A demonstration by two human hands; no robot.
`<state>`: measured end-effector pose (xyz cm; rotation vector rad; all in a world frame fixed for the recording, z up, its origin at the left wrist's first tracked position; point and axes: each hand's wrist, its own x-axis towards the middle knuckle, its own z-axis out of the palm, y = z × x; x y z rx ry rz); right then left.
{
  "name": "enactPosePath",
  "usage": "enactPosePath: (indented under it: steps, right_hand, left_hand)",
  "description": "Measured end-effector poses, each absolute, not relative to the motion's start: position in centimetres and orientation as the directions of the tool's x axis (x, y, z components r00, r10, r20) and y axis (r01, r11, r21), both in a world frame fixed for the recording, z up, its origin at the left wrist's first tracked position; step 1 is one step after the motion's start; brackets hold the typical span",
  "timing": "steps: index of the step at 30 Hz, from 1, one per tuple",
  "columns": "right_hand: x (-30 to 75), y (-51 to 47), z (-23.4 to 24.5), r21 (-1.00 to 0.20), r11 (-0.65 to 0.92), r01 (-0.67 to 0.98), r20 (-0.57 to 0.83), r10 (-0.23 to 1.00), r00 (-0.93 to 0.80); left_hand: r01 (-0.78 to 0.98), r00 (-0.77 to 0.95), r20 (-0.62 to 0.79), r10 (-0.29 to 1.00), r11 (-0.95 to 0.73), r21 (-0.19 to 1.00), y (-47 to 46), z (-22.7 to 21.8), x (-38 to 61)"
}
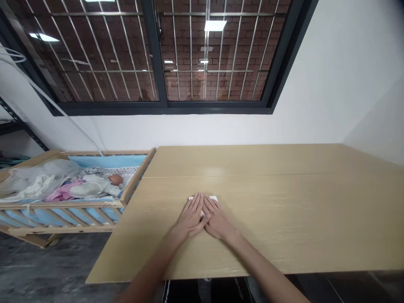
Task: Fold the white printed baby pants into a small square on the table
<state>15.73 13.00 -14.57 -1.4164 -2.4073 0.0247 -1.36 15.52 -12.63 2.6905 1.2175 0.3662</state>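
Side by side on the pale wooden table (268, 219), both of my hands lie flat with the fingers stretched forward. Beneath them is a small flat white thing (215, 198); only its far edge and a bit between the hands show, so I cannot tell whether it is paper or cloth. My left hand (191, 215) covers its left part. My right hand (217, 218) covers the right part, and the fingertips of the two hands meet near the middle.
Left of the table stands a wooden crib (72, 229) with blue lining, holding white and pink cloths (65, 190) and a small figure in pale clothes (94, 185). A white cable (72, 122) hangs down the wall. A barred window (164, 107) is behind the table.
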Motion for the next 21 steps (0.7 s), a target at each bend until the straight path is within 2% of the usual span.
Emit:
enactPosePath:
  steps: [6,11,16,18,21]
  right_hand:
    - [20.4,11.8,-14.6,-0.425,0.233,0.875,0.11,0.972,-0.206]
    - [22.3,9.4,-14.0,-0.594,0.195,0.78,0.077,0.98,-0.186]
    - [20.9,8.2,-12.5,-0.589,0.331,0.737,0.213,0.944,-0.254]
    - [19.9,8.5,-12.8,-0.566,0.367,0.738,0.241,0.93,-0.278]
    - [18.9,9.2,-14.1,-0.537,0.368,0.759,0.317,0.922,-0.223]
  left_hand:
    - [0.671,0.7,0.208,0.683,-0.729,0.136,15.1,-12.4,-4.3]
    - [0.607,0.729,0.358,0.584,-0.793,0.057,14.1,-13.3,-6.5]
    - [0.567,0.734,0.465,0.495,-0.823,-0.019,14.3,-14.3,-6.0]
    - [0.58,0.719,0.475,0.507,-0.814,-0.01,14.4,-14.1,-5.4]
    - [0.632,0.664,0.494,0.561,-0.774,0.031,14.1,-13.2,-4.5]
